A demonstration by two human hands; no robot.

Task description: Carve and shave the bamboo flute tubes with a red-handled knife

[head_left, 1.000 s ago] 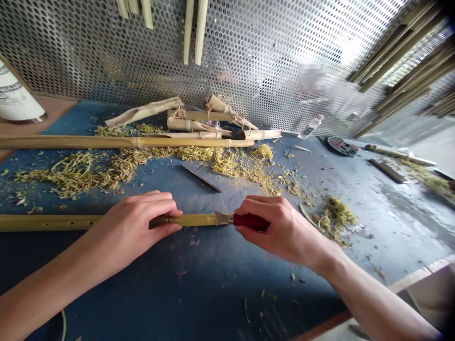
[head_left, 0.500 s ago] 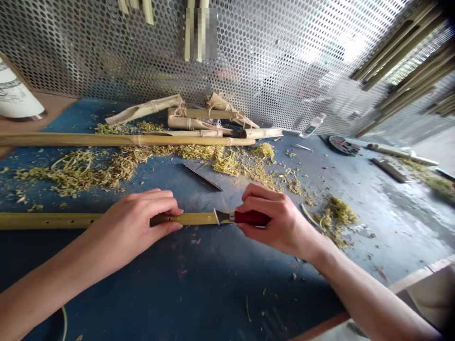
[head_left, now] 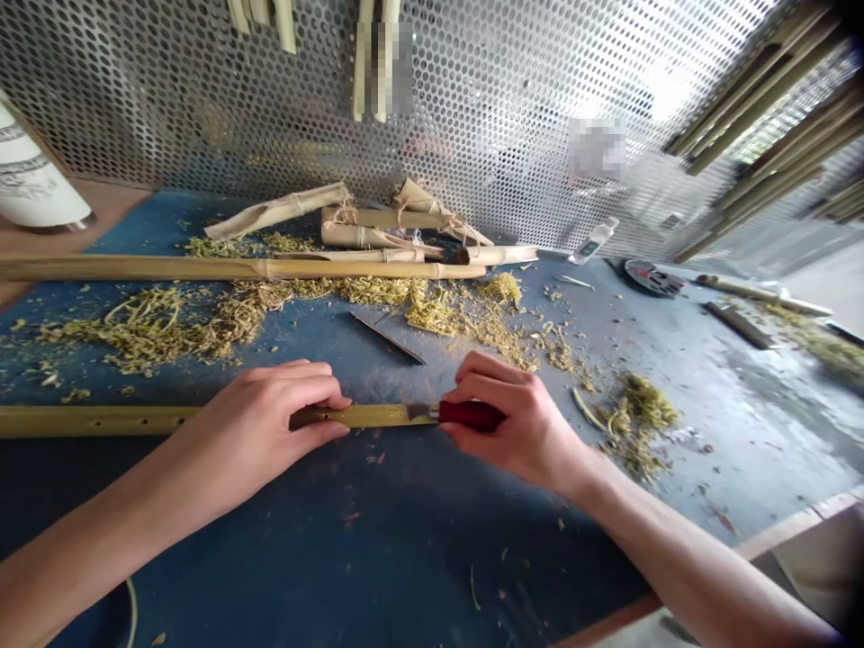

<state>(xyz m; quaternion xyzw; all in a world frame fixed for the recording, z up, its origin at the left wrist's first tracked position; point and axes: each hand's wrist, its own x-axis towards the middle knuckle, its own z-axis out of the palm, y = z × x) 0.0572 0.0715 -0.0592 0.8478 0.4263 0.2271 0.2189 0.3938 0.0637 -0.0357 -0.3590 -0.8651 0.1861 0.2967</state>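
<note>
A bamboo tube [head_left: 141,419] with small holes lies across the front of the blue work surface. My left hand [head_left: 290,405] pinches it near its right part, thumb below and fingers above. The fingers of my right hand [head_left: 506,414] are wrapped round the red handle of a scraper-like tool [head_left: 472,414]. Its short metal head rests over the right end of the tube, hiding that end. Behind the hands, a thin dark blade [head_left: 388,338] lies slanted on the surface.
A long bamboo pole [head_left: 135,268] and cut bamboo pieces [head_left: 276,211] lie at the back. Shavings [head_left: 162,333] are scattered around. A small bottle [head_left: 594,240], a dark round object [head_left: 653,278] and a flat bar [head_left: 739,325] are at the right.
My right hand and the red-handled tool have moved slightly left, and the metal head now sits flatter over the tube. My left hand keeps its hold.
</note>
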